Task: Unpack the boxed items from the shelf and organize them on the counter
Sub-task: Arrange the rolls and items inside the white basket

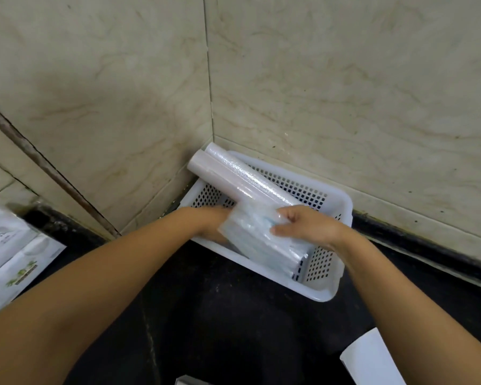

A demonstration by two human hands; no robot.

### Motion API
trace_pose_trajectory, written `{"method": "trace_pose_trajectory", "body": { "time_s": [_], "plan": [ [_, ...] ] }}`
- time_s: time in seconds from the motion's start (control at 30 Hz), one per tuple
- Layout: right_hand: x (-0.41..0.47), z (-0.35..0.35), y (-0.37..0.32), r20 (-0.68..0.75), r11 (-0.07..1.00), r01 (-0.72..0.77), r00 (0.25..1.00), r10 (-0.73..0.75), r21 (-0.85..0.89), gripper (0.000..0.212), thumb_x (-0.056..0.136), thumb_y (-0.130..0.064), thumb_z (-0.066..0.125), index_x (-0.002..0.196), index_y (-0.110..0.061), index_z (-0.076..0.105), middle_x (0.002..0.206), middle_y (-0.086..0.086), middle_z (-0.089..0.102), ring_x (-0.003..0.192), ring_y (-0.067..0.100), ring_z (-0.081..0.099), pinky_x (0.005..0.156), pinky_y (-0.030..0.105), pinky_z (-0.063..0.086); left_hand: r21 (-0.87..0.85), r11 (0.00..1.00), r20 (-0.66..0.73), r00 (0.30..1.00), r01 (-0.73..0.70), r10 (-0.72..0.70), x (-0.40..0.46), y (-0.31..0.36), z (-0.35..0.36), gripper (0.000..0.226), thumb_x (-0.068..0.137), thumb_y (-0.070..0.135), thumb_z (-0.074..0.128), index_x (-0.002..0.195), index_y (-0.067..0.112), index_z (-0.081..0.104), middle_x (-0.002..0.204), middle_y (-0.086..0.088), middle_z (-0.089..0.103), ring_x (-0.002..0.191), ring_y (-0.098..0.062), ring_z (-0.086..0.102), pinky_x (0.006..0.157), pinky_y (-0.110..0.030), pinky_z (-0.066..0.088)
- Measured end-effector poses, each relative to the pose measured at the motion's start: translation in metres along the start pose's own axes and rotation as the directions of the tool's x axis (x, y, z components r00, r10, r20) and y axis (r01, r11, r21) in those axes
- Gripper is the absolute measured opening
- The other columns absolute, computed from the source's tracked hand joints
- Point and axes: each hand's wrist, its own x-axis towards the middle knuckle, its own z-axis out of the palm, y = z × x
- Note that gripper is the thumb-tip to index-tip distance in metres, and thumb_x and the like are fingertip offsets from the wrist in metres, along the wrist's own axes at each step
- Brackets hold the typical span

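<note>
A white perforated plastic basket (328, 284) sits in the corner of a black counter against marble wall tiles. Two rolls of clear plastic film (233, 173) lie in it, their ends sticking out over the far left rim. A clear-wrapped pack of pale blue flat items (264, 245) rests slanted inside the basket. My left hand (214, 220) is inside the basket against the pack's left side, partly hidden by it. My right hand (306, 226) grips the pack from the right, fingers curled over its top.
White printed packages (14, 257) lie on the counter at the left edge. A white box corner (372, 359) shows at the bottom right, and another white item (189, 380) pokes in at the bottom edge. The black counter (233, 315) lies between my forearms.
</note>
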Motion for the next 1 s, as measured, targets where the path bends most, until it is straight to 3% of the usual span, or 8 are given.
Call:
{"method": "trace_pose_trajectory", "body": {
  "time_s": [0.17,0.27,0.4,0.47,0.57,0.67,0.77,1.0],
  "plan": [
    [0.026,0.043,-0.015,-0.295,0.980,0.059,0.948,-0.115,-0.191,0.011,0.094,-0.017,0.049,0.094,-0.018,0.060,0.077,-0.004,0.060,0.061,0.010,0.056,0.058,0.021,0.047,-0.121,0.988,0.223,0.973,0.097,-0.068,-0.025,-0.005,-0.027,0.053,0.087,0.019,0.057,0.138,0.023,0.042,0.147,0.002,0.037,0.130,-0.017,0.041,0.111,-0.035,0.034],
    [0.038,0.074,-0.004,-0.166,0.858,0.060,0.972,-0.166,-0.510,0.033,0.094,-0.018,0.045,0.126,-0.013,0.052,0.110,0.011,0.062,0.098,0.027,0.061,0.084,0.037,0.050,-0.099,0.989,0.130,0.987,0.110,-0.097,-0.042,-0.013,-0.036,0.041,0.087,0.011,0.056,0.128,0.017,0.057,0.136,0.001,0.052,0.126,-0.016,0.045,0.111,-0.035,0.032],
    [0.044,0.071,0.007,0.092,0.693,0.067,0.996,-0.002,-0.718,0.060,0.098,-0.049,0.029,0.150,-0.032,0.007,0.158,0.009,0.014,0.142,0.032,0.018,0.116,0.048,0.021,0.063,0.987,-0.162,0.977,0.150,-0.138,-0.044,-0.002,-0.032,0.014,0.090,0.014,0.049,0.087,0.011,0.062,0.093,-0.005,0.062,0.082,-0.020,0.055,0.076,-0.031,0.045],
    [0.044,0.069,0.006,0.141,0.707,0.058,0.988,0.060,-0.705,0.062,0.095,-0.058,0.020,0.150,-0.036,0.000,0.161,0.006,0.004,0.145,0.031,0.008,0.118,0.050,0.012,0.078,0.991,-0.321,0.944,0.109,-0.079,-0.036,0.012,-0.022,0.009,0.089,0.015,0.050,0.087,0.012,0.058,0.091,-0.002,0.061,0.081,-0.020,0.057,0.071,-0.032,0.047],
    [0.034,0.063,-0.003,0.191,0.895,0.024,0.979,0.069,-0.446,0.064,0.094,-0.059,0.021,0.150,-0.026,0.020,0.155,0.008,0.026,0.142,0.025,0.024,0.117,0.042,0.017,0.013,0.998,-0.124,0.991,0.058,-0.056,-0.024,0.021,-0.002,0.018,0.089,0.016,0.052,0.102,0.008,0.061,0.106,-0.011,0.064,0.096,-0.026,0.061,0.085,-0.035,0.050],
    [0.024,0.044,-0.007,-0.148,0.952,0.097,0.978,-0.145,-0.291,0.041,0.097,-0.038,0.042,0.111,-0.006,0.064,0.109,0.010,0.066,0.101,0.026,0.061,0.094,0.040,0.047,-0.123,0.990,-0.023,0.997,0.075,-0.079,-0.019,0.009,0.007,0.018,0.087,0.018,0.057,0.101,0.011,0.064,0.104,-0.005,0.064,0.096,-0.021,0.058,0.086,-0.030,0.046],
    [0.028,0.031,0.003,-0.439,0.851,-0.022,0.864,-0.248,-0.524,0.046,0.091,-0.033,0.056,0.130,-0.011,0.050,0.124,0.010,0.055,0.114,0.027,0.050,0.096,0.040,0.044,-0.201,0.979,-0.038,0.998,0.041,-0.049,-0.020,0.003,0.005,0.018,0.086,0.020,0.056,0.099,0.012,0.066,0.097,0.000,0.062,0.091,-0.016,0.057,0.082,-0.027,0.045],
    [0.046,0.038,0.009,-0.480,0.796,-0.094,0.837,-0.262,-0.598,0.053,0.085,-0.020,0.054,0.134,-0.010,0.037,0.124,0.014,0.044,0.112,0.027,0.040,0.093,0.039,0.043,-0.413,0.911,-0.153,0.987,-0.023,-0.045,-0.025,0.002,-0.017,0.019,0.090,0.019,0.050,0.079,0.022,0.065,0.081,0.008,0.066,0.075,-0.007,0.062,0.071,-0.024,0.047]
  ]
}}
